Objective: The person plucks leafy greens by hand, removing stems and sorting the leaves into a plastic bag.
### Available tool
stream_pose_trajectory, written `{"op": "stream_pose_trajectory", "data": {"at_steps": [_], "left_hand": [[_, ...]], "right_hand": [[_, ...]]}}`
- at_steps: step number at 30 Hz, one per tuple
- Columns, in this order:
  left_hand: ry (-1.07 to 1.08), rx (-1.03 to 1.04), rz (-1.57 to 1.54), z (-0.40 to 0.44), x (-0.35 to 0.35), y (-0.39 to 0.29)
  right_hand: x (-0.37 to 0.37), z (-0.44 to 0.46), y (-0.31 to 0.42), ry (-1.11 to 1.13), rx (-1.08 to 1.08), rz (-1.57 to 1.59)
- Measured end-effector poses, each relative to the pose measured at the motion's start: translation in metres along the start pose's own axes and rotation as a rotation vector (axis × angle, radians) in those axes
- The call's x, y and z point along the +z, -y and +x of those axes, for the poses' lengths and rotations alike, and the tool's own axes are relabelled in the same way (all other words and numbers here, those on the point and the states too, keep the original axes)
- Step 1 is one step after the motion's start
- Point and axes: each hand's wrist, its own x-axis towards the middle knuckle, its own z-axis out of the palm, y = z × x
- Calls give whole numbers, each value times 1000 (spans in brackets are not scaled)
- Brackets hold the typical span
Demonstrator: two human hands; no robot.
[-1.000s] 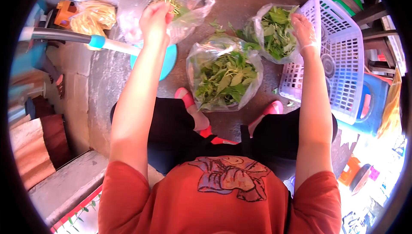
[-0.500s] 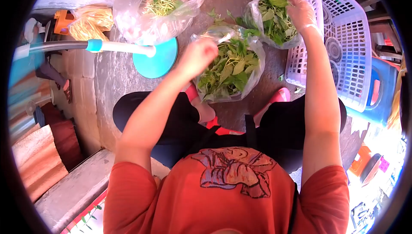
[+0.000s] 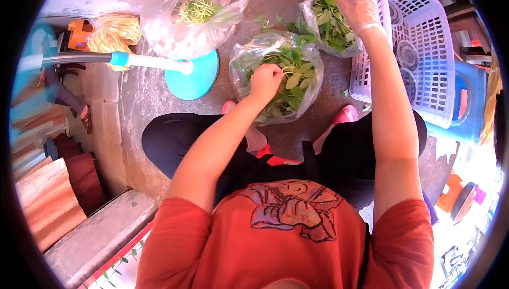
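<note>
My bare left hand (image 3: 266, 82) is over the middle clear plastic bag (image 3: 241, 61), its fingers pinched on leafy greens (image 3: 294, 79) in the bag. A thin transparent glove covers my right hand (image 3: 359, 8), which reaches into another plastic bag (image 3: 308, 16) at the upper right. Its fingers are bent together around leafy greens (image 3: 331, 24) there; the fingertips are partly hidden. Between the two bags, a few loose leaves (image 3: 281, 22) lie on the floor. A third plastic bag (image 3: 169, 29), at the upper left, holds pale green stems (image 3: 200, 9).
A white perforated basket (image 3: 432, 50) stands tilted beside my right arm, with a blue container (image 3: 469, 101) behind it. A turquoise round base with a white pole (image 3: 199, 79) stands at left. Yellow strips in plastic (image 3: 114, 32) lie beyond it. My pink-shod feet (image 3: 347, 114) flank the middle bag.
My left hand has moved right and down, from the middle bag's edge onto its greens. My right hand has shifted slightly left and up over its bag. The view has shifted slightly.
</note>
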Motion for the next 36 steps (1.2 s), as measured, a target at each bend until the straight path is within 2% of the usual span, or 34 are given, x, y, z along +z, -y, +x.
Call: {"op": "stream_pose_trajectory", "data": {"at_steps": [2,5,7,8,9,14,17,20,23,24,27,28,31,33,35,36], "left_hand": [[32,-22,-192,3,-14,-16],[181,-142,-598,14,-45,-42],[207,-146,-630,22,-65,-63],[196,-147,-651,25,-69,-68],[181,-149,-674,28,-73,-73],[164,-227,-745,30,-82,-93],[187,-235,-748,27,-87,-95],[190,-270,-726,24,-90,-94],[152,-309,-807,21,-89,-84],[138,-316,-852,21,-91,-87],[131,-315,-908,13,-89,-98],[116,-328,-911,13,-86,-97],[97,-343,-1012,13,-78,-96],[110,-341,-1044,14,-74,-97],[107,-330,-1028,18,-69,-99],[97,-323,-993,20,-67,-99]], "right_hand": [[-3,-6,17,-6,-29,-12],[8,-17,31,210,-292,217],[12,-26,50,438,-295,388],[23,-28,51,453,-386,383],[23,-33,58,515,-380,403],[27,-43,66,531,-463,266],[24,-49,71,420,-488,178],[18,-48,88,543,-481,-95],[19,-56,102,463,-490,-246],[20,-57,107,466,-442,-296],[29,-54,94,354,-301,-66],[39,-48,85,341,-189,79],[45,-42,57,449,-260,438],[51,-48,50,483,-315,486],[38,-63,65,561,-193,346],[41,-74,69,616,228,780]]}}
